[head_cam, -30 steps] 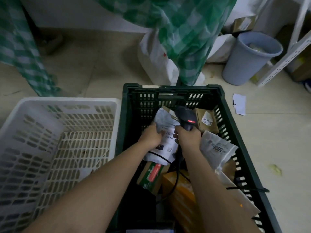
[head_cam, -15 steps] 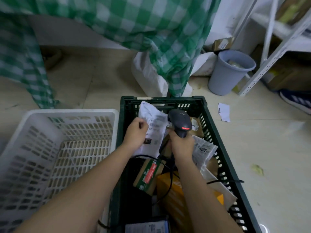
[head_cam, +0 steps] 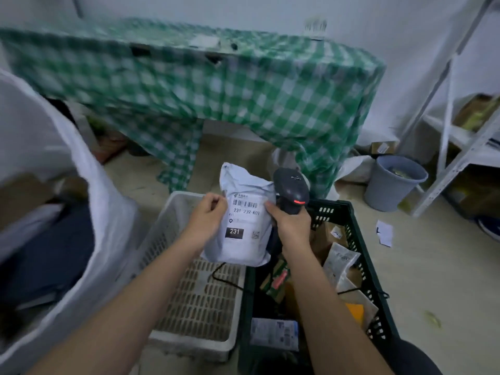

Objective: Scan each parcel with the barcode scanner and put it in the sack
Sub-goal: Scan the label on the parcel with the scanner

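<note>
A white mailer parcel (head_cam: 243, 239) with a barcode label facing me is held upright above the crates. My left hand (head_cam: 207, 215) pinches its upper left edge. My right hand (head_cam: 290, 223) grips the handle of the black barcode scanner (head_cam: 290, 192), whose red light is lit, and its fingertips touch the parcel's right edge. The white sack (head_cam: 89, 212) stands open at the left with dark items inside. Several more parcels (head_cam: 338, 261) lie in the dark green crate (head_cam: 359, 255) under my right arm.
A white plastic crate (head_cam: 173, 217) sits between the sack and the green crate. A table draped in green checked cloth (head_cam: 243, 98) stands behind. A grey bin (head_cam: 392, 185) and white shelving (head_cam: 460, 147) are at the right. The scanner cable (head_cam: 224, 277) hangs below the parcel.
The parcel has been lifted out of the green crate and turned label-up toward me. Both hands rose with it and the view tilted up and left, bringing the sack into sight.
</note>
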Motion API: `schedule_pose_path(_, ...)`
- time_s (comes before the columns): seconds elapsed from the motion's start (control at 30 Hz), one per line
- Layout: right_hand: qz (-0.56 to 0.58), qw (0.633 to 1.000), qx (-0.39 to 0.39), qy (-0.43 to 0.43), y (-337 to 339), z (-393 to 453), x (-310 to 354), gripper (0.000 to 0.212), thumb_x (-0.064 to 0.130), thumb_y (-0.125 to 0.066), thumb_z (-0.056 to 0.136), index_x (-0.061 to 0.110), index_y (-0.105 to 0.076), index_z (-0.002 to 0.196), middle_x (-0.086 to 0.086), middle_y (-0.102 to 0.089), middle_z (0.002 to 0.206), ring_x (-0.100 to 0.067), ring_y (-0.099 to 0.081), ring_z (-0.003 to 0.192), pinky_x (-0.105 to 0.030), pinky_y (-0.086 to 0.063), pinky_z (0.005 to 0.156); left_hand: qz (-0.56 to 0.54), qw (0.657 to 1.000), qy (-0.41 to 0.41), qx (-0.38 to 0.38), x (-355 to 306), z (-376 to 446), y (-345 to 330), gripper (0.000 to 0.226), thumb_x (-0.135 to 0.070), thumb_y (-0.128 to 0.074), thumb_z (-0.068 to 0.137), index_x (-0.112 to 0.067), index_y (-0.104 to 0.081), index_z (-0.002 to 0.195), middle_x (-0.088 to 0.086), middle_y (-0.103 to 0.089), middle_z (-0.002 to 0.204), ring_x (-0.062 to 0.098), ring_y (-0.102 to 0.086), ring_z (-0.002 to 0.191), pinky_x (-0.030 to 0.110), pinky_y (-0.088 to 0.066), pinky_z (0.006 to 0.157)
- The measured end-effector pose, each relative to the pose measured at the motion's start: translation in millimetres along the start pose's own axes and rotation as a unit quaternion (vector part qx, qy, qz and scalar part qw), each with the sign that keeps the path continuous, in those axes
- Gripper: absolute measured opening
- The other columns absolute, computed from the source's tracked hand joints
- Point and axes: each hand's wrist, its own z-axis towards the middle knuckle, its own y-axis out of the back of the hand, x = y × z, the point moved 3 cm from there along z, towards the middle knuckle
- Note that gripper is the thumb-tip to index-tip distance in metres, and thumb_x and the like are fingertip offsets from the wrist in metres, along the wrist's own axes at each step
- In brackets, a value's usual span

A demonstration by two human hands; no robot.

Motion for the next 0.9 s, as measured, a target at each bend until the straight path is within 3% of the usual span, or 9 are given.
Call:
schedule_pose_path(0.07, 0.016, 1.0, 0.014, -0.007, -13.9, -26.3, 6.3, 0.033, 0.003, -0.082, 0.072, 0.008, -0.067, 0.101, -0.003, -0.071, 0.091, -0.021, -0.067, 0.084, -0.035, -0.054, 0.081, -0.003, 1.0, 0.005, -0.009, -7.6, -25.4, 29.9, 0.016, -0.036, -0.052, 0.092, -0.024, -0.054, 0.081, -0.001, -0.057, 0.078, 0.02, -0.053, 0.078, 0.037, -0.044, 0.073)
schedule_pose_path(0.13, 0.019, 0.999, 0.038, -0.006, -24.7, -51.0, 9.1, 0.028, 0.001, -0.08, 0.073, 0.012, -0.067, 0.094, -0.004, -0.071, 0.088, -0.021, -0.066, 0.081, -0.035, -0.054, 0.08, -0.016, 1.0, 0.015, -0.017, -8.9, -49.0, 55.5, 0.019, -0.045, -0.054, 0.082, -0.027, -0.057, 0.083, 0.0, -0.064, 0.087, 0.024, -0.061, 0.088, 0.045, -0.049, 0.087)
schedule_pose_path(0.23, 0.017, 0.998, 0.059, -0.014, -31.3, -80.4, 7.8, 0.023, -0.001, -0.078, 0.075, 0.013, -0.066, 0.088, -0.005, -0.07, 0.086, -0.017, -0.065, 0.073, -0.03, -0.053, 0.071, -0.068, 0.998, -0.001, -0.015, -13.4, -79.1, 78.8, 0.009, -0.03, -0.056, 0.096, -0.022, -0.052, 0.096, 0.0, -0.06, 0.099, 0.018, -0.06, 0.093, 0.044, -0.05, 0.09)
schedule_pose_path(0.33, 0.02, 0.998, 0.051, -0.022, -32.2, -96.8, 5.0, 0.019, -0.005, -0.076, 0.074, 0.009, -0.067, 0.084, -0.009, -0.069, 0.084, -0.02, -0.063, 0.075, -0.031, -0.051, 0.071, -0.075, 0.995, 0.002, 0.06, -11.6, -103.6, 85.2, 0.032, -0.028, -0.056, 0.094, -0.024, -0.046, 0.124, -0.003, -0.058, 0.121, 0.011, -0.059, 0.106, 0.033, -0.049, 0.093)
schedule_pose_path(0.47, 0.012, 0.998, 0.045, -0.03, -33.0, -110.3, 3.9, 0.02, -0.005, -0.077, 0.073, 0.009, -0.066, 0.084, -0.011, -0.069, 0.084, -0.022, -0.062, 0.073, -0.034, -0.05, 0.072, -0.042, 0.989, 0.03, 0.14, 7.9, -117.7, 84.9, 0.067, -0.015, -0.067, 0.088, -0.04, -0.031, 0.139, -0.008, -0.059, 0.123, 0.01, -0.059, 0.111, 0.036, -0.049, 0.098)
schedule_pose_path(0.57, -0.028, 0.998, 0.051, -0.008, -26.2, -111.7, 6.3, 0.015, 0.003, -0.076, 0.078, 0.011, -0.065, 0.085, -0.009, -0.067, 0.083, -0.019, -0.061, 0.069, -0.026, -0.051, 0.062, -0.047, 0.992, 0.045, 0.105, 18.9, -116.0, 85.7, 0.078, -0.008, -0.069, 0.086, -0.037, -0.028, 0.146, 0.0, -0.059, 0.122, 0.014, -0.06, 0.107, 0.039, -0.051, 0.095)
schedule_pose_path(0.7, -0.174, 0.982, 0.039, 0.066, -5.6, -115.5, 12.3, 0.013, 0.024, -0.074, 0.082, 0.019, -0.061, 0.084, -0.004, -0.066, 0.079, -0.021, -0.06, 0.073, -0.031, -0.046, 0.066, -0.078, 0.992, 0.068, 0.076, 25.8, -107.0, 89.0, 0.075, -0.007, -0.069, 0.085, -0.034, -0.03, 0.144, 0.003, -0.058, 0.124, 0.022, -0.06, 0.11, 0.041, -0.052, 0.091)
schedule_pose_path(0.8, -0.2, 0.974, 0.083, 0.065, 2.3, -125.3, 10.6, 0.017, 0.027, -0.073, 0.082, 0.014, -0.063, 0.077, -0.008, -0.064, 0.069, -0.021, -0.057, 0.064, -0.033, -0.044, 0.062, -0.084, 0.992, 0.078, 0.048, 30.2, -95.9, 92.0, 0.077, -0.009, -0.071, 0.084, -0.031, -0.03, 0.145, 0.007, -0.06, 0.125, 0.026, -0.062, 0.109, 0.052, -0.049, 0.096)
schedule_pose_path(0.9, -0.218, 0.964, 0.148, 0.033, 0.7, -137.0, 6.4, 0.021, 0.023, -0.073, 0.082, 0.006, -0.065, 0.073, -0.009, -0.063, 0.062, -0.017, -0.057, 0.055, -0.033, -0.046, 0.057, -0.084, 0.993, 0.08, 0.027, 32.7, -86.2, 92.3, 0.076, -0.01, -0.071, 0.084, -0.027, -0.03, 0.145, 0.008, -0.06, 0.124, 0.025, -0.063, 0.108, 0.052, -0.049, 0.097)
